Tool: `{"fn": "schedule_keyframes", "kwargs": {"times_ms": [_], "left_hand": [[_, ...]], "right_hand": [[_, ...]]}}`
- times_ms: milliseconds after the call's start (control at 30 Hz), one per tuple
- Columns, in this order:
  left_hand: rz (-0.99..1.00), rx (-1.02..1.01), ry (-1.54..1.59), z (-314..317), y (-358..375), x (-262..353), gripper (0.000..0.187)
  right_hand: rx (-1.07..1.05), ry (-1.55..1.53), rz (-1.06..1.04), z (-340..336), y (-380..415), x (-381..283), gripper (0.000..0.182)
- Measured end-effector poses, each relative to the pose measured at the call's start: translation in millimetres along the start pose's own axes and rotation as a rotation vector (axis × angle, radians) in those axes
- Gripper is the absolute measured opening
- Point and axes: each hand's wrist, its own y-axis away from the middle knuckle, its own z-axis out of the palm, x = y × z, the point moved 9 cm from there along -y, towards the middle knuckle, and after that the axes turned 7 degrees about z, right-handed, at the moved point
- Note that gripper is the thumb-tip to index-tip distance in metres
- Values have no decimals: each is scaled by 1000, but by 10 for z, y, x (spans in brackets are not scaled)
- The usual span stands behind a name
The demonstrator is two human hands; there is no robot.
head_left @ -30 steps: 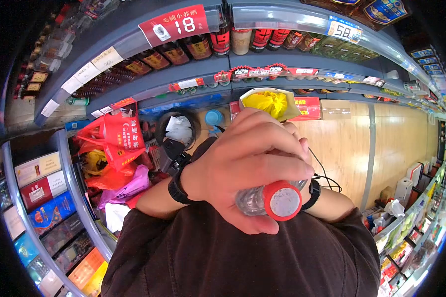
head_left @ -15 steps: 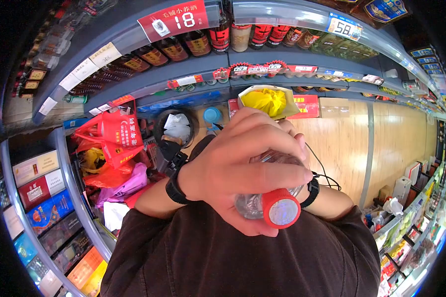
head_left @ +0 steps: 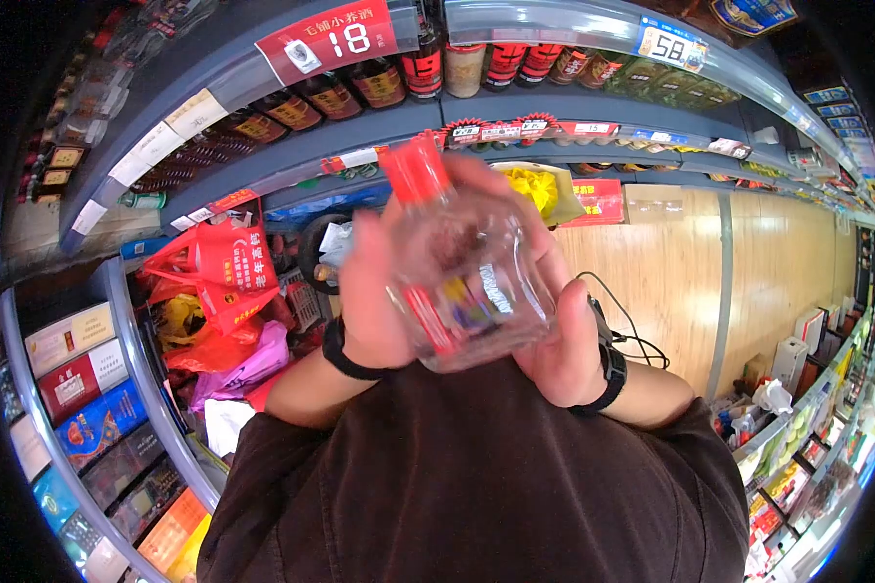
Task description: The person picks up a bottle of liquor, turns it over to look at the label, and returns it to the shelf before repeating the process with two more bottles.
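Observation:
A clear glass bottle point(head_left: 476, 287) with a red cap point(head_left: 416, 167) and a printed label is held up in front of my chest. It tilts, cap toward the upper left. My right hand point(head_left: 559, 335) grips it from the right, its fingers running behind the glass and its thumb near the bottle's lower right. On the other side my left hand point(head_left: 371, 301) is upright and blurred by motion, fingers stretched out, the palm right beside the bottle's left edge. Dark bands are on both wrists.
Shelves of bottles point(head_left: 374, 85) with price tags curve across the top. At left lie a red bag point(head_left: 228, 267) and a purple bag point(head_left: 248, 369), beside a shelf of boxes point(head_left: 89, 367). A yellow bag point(head_left: 535, 189) sits in a carton; a black cable point(head_left: 624, 321) trails over the floor.
The bottle has turned from cap toward me to cap up and away, its label now showing. My left hand, formerly wrapped over it, has shifted to its left side; my right hand has come into view holding it.

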Motion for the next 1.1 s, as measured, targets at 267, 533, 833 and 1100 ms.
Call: {"fn": "schedule_keyframes", "kwargs": {"times_ms": [267, 533, 833, 1100], "left_hand": [[-160, 223, 437, -177, -75, -79, 75], [-96, 129, 398, -177, -137, -32, 74], [-131, 277, -520, -375, -94, -72, 49], [-284, 204, -521, -248, -51, 8, 72]], "right_hand": [[-121, 159, 43, -66, -29, 49, 41], [-114, 192, 5, -83, -56, -7, 38], [8, 857, -204, 51, -110, -204, 98], [-81, -185, 155, -18, -141, -3, 82]]}}
